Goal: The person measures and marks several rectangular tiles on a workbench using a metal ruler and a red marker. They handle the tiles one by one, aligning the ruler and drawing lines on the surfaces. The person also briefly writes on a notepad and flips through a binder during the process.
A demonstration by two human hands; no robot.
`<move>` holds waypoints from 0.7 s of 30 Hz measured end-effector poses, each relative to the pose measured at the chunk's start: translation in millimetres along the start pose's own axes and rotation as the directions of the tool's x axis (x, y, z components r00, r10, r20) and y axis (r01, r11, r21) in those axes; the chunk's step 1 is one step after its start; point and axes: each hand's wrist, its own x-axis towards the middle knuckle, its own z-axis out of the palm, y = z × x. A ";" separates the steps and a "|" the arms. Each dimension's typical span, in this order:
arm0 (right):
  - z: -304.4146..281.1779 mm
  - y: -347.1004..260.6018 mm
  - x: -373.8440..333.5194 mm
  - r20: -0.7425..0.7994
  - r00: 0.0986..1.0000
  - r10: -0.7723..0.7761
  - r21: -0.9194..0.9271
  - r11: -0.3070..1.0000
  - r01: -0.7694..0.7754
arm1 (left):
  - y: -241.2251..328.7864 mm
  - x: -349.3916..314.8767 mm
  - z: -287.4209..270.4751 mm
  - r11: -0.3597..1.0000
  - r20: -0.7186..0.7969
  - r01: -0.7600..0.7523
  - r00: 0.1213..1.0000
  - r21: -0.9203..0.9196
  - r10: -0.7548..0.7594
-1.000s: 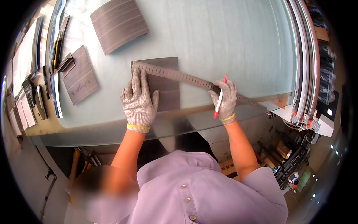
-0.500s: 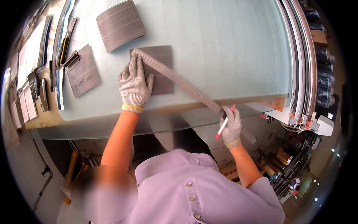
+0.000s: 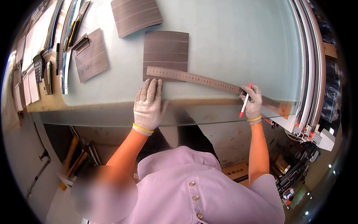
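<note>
A square brown-grey striped sheet lies on the glass tabletop. Across its lower part rests a long metal ruler, sloping down to the right. My left hand, in a knitted glove, lies flat with fingers stretched out, the fingertips at the sheet's lower left edge, just below the ruler's end. My gloved right hand is closed round the ruler near its right end. A white pen with red ends is also held in its fingers.
Another striped sheet lies farther back. A written-on piece with a dark angled strip lies left. Beyond are a calculator and pens. Metal rails border the right side; the glass edge runs in front of me.
The ruler has swung from a steep diagonal to a flatter slope across the sheet's lower part. My left hand has left the ruler's end for the sheet's lower edge. The view has shifted.
</note>
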 end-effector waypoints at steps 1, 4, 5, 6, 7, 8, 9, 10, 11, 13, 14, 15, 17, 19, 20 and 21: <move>-2.1 1.7 6.5 0.006 0.999 -0.054 -0.081 0.995 0.055 | 0.6 -0.9 1.0 1.000 -0.003 0.006 1.000 0.000 -0.006; 0.7 2.2 17.9 0.012 0.997 -0.079 -0.110 0.991 0.080 | 0.3 -1.2 4.4 1.000 -0.012 0.003 1.000 0.024 -0.002; 1.8 3.1 20.6 0.010 0.996 -0.085 -0.106 0.991 0.086 | 1.0 -0.6 4.2 0.999 -0.016 0.002 1.000 0.033 -0.001; 3.1 3.3 23.2 0.008 0.996 -0.091 -0.103 0.991 0.091 | 0.8 -0.7 4.4 0.999 -0.020 0.000 1.000 0.043 0.001; 3.3 1.1 26.8 0.011 0.994 -0.111 -0.129 0.985 0.111 | 0.4 -1.2 5.3 0.999 -0.021 0.004 1.000 0.044 -0.003; 4.1 -1.2 29.2 0.012 0.993 -0.116 -0.127 0.985 0.117 | -0.1 -1.8 6.1 0.999 -0.022 0.008 1.000 0.044 -0.007; 5.0 -3.4 31.0 0.011 0.993 -0.122 -0.125 0.985 0.122 | -0.4 -2.5 6.9 0.999 -0.022 0.011 1.000 0.045 -0.010; 5.8 -4.5 32.4 0.010 0.992 -0.127 -0.123 0.984 0.128 | -0.8 -2.6 7.2 0.999 -0.018 0.017 1.000 0.038 -0.016; 5.7 -3.6 33.5 0.017 0.990 -0.137 -0.151 0.979 0.138 | -1.1 -2.6 7.1 0.999 -0.014 0.022 1.000 0.032 -0.021; 4.0 -1.2 35.3 0.032 0.987 -0.156 -0.206 0.966 0.159 | -0.7 -2.4 6.5 0.999 -0.005 0.031 1.000 0.028 -0.031; 3.9 -1.7 35.6 0.034 0.987 -0.155 -0.211 0.964 0.159 | 0.0 -2.2 5.7 0.999 -0.001 0.035 0.999 0.030 -0.035; 3.7 -2.5 35.8 0.037 0.987 -0.155 -0.217 0.963 0.159 | 0.3 -2.2 5.5 0.999 0.004 0.039 0.999 0.033 -0.040; 3.3 -2.5 35.6 0.035 0.987 -0.155 -0.227 0.961 0.159 | -0.5 -2.7 6.7 0.999 0.006 0.033 0.999 0.035 -0.033; 3.3 -0.9 35.1 0.029 0.987 -0.156 -0.236 0.959 0.159 | -0.7 -2.7 7.3 0.999 0.006 0.029 1.000 0.033 -0.029; 2.7 -1.6 35.0 0.032 0.985 -0.171 -0.250 0.953 0.174 | -0.5 -2.3 6.8 0.999 0.006 0.029 1.000 0.030 -0.029; 2.0 -3.7 35.2 0.036 0.982 -0.186 -0.264 0.946 0.189 | -0.3 -1.8 6.2 0.999 0.006 0.028 1.000 0.026 -0.028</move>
